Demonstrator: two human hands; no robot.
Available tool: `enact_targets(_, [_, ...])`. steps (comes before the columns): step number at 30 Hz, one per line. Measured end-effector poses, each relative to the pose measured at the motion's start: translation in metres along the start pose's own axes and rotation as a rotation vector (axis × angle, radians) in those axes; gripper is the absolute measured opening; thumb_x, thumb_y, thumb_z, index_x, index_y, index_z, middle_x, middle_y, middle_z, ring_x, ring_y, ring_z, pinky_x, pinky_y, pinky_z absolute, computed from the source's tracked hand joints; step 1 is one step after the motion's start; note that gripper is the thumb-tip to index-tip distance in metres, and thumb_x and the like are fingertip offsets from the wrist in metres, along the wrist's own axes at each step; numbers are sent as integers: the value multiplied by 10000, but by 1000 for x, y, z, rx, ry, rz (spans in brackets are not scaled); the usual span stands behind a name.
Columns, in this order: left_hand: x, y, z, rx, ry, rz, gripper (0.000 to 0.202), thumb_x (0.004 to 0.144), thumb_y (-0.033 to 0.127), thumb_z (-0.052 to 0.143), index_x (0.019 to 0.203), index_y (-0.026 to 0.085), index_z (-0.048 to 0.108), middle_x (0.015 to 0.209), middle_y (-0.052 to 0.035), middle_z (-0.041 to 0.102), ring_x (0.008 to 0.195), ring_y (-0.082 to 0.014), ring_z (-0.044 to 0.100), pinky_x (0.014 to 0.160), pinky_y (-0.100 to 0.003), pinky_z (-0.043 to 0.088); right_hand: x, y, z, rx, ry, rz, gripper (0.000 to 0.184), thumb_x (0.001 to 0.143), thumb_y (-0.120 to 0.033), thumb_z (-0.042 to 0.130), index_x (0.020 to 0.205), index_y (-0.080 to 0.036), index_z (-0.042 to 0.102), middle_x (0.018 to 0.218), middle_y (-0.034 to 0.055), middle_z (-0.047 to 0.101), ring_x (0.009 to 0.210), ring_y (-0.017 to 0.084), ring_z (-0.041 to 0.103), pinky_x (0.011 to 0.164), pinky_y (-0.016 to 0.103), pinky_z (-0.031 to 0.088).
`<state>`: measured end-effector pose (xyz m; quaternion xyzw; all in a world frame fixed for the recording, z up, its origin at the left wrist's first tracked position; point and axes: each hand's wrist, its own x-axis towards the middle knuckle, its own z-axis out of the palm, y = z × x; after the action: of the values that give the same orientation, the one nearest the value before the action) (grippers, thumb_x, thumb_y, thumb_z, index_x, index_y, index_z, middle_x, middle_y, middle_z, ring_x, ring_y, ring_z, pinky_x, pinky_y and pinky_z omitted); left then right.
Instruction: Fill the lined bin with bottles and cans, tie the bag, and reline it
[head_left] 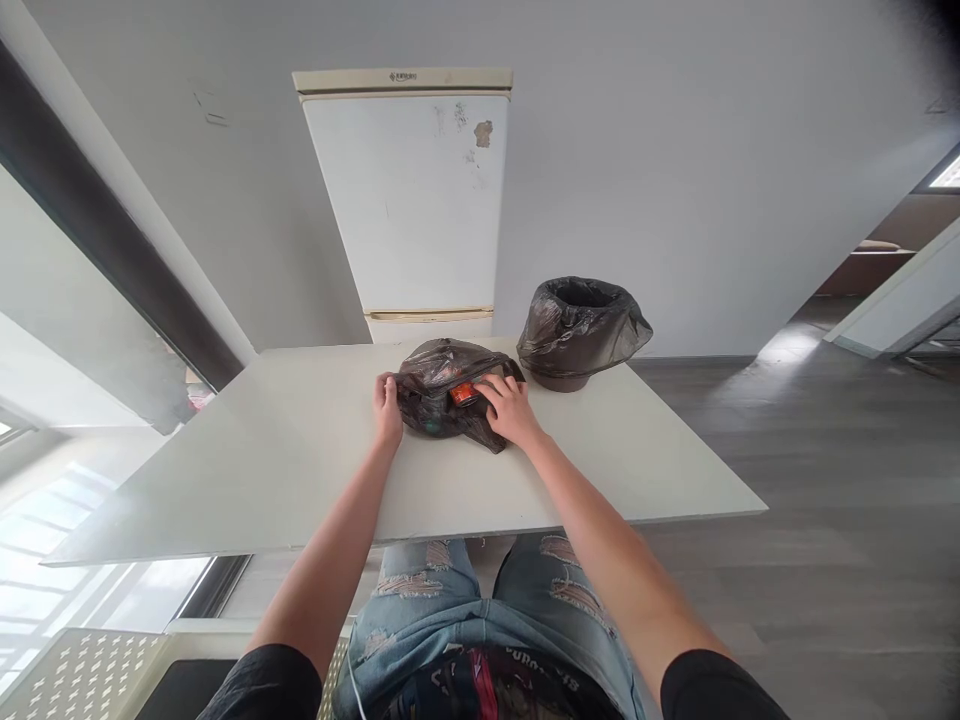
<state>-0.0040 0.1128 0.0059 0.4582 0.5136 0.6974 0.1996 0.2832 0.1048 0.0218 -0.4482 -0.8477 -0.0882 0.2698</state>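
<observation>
A dark, see-through plastic bag with things inside lies on the white table. My left hand grips the bag's left edge with closed fingers. At the bag's opening, my right hand reaches in, its fingertips against a red and orange packaged item. Whether those fingers grip the item or only touch it is hard to make out. Something greenish shows dimly through the plastic, too blurred to name.
Behind the bag to the right stands a bin lined with a dark plastic bag. A white fridge stands beyond the table's far edge. A pale perforated plastic surface is at the lower left.
</observation>
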Motion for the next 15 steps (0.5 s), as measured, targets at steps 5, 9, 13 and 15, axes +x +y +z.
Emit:
enact_targets(5, [-2, 0, 2, 133, -107, 20, 176, 880, 362, 727, 1003, 239, 701, 1109, -62, 612, 1046, -227, 590, 922, -331, 480, 1, -6, 5, 74, 19, -170, 395, 989, -85, 469, 1284, -206, 702, 1333, 110, 683, 1108, 268, 546, 938, 438, 349])
enact_targets(9, [2, -3, 4, 177, -147, 45, 125, 865, 270, 679, 975, 218, 707, 1116, -76, 617, 1078, -239, 602, 932, -340, 484, 3, -16, 12, 102, 13, -305, 361, 1052, -167, 463, 1335, -207, 683, 1356, 127, 661, 1112, 264, 550, 952, 428, 346])
enact_targets(13, [0, -2, 5, 199, -180, 55, 74, 882, 271, 633, 875, 207, 670, 968, -57, 611, 918, -216, 592, 761, -307, 466, 4, -29, 16, 84, -41, -379, 460, 1029, -175, 517, 1479, -221, 602, 1310, 137, 632, 1122, 269, 542, 980, 423, 364])
enact_targets(15, [-1, 0, 5, 209, -187, 59, 127, 894, 271, 620, 783, 208, 614, 875, -38, 578, 843, -201, 559, 735, -300, 444, 5, -31, 17, 63, -87, -397, 489, 1011, -171, 547, 1493, -231, 596, 1230, 129, 634, 1099, 270, 540, 983, 426, 377])
